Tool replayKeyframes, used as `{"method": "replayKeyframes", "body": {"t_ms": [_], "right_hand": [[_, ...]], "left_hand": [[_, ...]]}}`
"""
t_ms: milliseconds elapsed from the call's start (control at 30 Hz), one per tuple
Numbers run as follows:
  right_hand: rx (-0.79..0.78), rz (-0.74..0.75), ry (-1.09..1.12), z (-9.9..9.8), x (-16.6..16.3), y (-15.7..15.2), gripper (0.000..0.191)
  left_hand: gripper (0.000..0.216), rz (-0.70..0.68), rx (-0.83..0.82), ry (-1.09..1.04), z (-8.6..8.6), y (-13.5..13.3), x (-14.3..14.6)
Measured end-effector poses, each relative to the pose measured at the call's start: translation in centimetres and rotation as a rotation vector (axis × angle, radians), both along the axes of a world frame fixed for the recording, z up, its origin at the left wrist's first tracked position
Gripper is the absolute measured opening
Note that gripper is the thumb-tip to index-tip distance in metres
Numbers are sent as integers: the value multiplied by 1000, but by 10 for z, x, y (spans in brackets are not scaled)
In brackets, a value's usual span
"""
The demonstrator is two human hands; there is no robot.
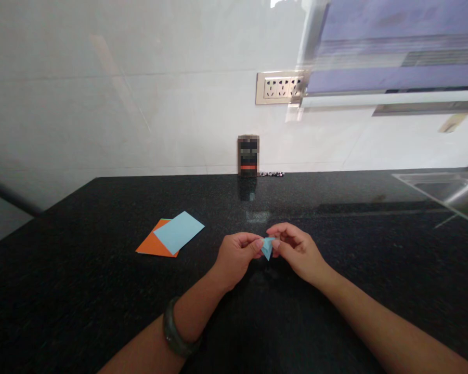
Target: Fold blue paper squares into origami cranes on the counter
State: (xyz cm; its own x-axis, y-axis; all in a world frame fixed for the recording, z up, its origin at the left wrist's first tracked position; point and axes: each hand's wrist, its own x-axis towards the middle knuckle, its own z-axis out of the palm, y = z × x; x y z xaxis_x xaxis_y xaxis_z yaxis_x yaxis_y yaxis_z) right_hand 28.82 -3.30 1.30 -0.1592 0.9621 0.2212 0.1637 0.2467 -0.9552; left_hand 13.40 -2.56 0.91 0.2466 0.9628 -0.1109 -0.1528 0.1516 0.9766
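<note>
A small folded piece of light blue paper [267,248] is pinched between both my hands, just above the black stone counter [101,291]. My left hand [236,257] grips its left side with thumb and fingers closed. My right hand [298,249] pinches its right side the same way. A dark band sits on my left wrist [175,332]. To the left on the counter lies a flat light blue sheet [179,231], partly overlapping an orange sheet [154,243].
A small dark object [248,155] stands against the white tiled wall at the counter's back edge. A socket panel [280,87] is on the wall. A steel sink [448,189] is at the right. A cabinet [393,52] hangs above right.
</note>
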Motion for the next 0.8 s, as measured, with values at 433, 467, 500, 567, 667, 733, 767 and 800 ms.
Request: {"method": "replayKeyframes", "body": {"t_ms": [433,467,500,567,667,733,767,800], "right_hand": [[72,-21,-177,-1,1,1,13],[81,-17,-178,0,1,0,14],[88,-11,-174,0,0,0,14],[92,10,-152,1,1,-1,15],[38,77,-87,3,2,-1,16],[-22,115,-48,3,1,-1,17],[-43,124,-40,4,1,-1,17],[-48,122,-43,4,0,-2,18]], "left_hand": [[15,44,157,177,1,-2,0],[15,47,169,204,3,-2,0],[16,45,183,230,4,-2,-1],[18,29,214,265,7,-2,-2],[22,-14,255,283,9,-2,-4],[24,-29,289,309,8,-2,-5],[26,-30,313,331,7,-2,-5],[27,-27,339,354,7,-2,-5]]}}
